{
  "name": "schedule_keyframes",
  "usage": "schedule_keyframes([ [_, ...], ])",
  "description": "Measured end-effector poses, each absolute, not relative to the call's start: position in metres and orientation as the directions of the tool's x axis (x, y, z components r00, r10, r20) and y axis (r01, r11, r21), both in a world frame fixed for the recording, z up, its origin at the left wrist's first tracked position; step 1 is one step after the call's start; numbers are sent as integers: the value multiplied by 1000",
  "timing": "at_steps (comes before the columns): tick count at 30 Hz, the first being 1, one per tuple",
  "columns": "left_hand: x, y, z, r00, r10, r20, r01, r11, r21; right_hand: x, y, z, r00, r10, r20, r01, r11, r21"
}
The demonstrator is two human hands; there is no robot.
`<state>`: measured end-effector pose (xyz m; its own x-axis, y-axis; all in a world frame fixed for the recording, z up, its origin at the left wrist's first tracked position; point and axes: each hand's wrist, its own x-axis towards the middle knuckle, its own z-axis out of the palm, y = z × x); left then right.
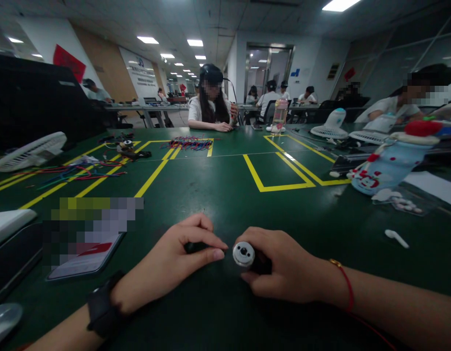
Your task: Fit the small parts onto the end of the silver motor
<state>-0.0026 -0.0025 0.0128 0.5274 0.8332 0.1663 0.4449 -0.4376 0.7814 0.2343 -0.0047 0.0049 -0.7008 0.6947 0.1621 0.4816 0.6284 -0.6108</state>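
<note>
In my right hand (280, 263) is what looks like a small electric motor (243, 254). Its round silver end, with a dark centre and small holes, faces me, while the fingers wrapped round it hide much of the body. My left hand (191, 246) is just left of that end face, thumb and forefinger pinched close together. Anything between those fingertips is too small to make out. Both hands are low over the green table (207, 195).
A phone (108, 243) and a white mouse (4, 319) lie at left. Wires (191, 143) are bundled farther back. At right are a blue bottle (389, 163), a white earbud (396, 238) and small fans (331, 126). A person (211, 102) sits opposite.
</note>
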Motion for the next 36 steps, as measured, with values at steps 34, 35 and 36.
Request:
schedule_keyframes([
  [34,-23,23,-13,14,999,31,119,-33,992,238,-5,5,-709,681,184,450,637,-625],
  [35,-23,22,-11,44,998,34,171,-41,984,238,-5,4,-709,680,186,448,639,-625],
  [36,-23,20,-8,101,994,40,232,-62,971,238,-5,4,-709,679,189,445,639,-628],
])
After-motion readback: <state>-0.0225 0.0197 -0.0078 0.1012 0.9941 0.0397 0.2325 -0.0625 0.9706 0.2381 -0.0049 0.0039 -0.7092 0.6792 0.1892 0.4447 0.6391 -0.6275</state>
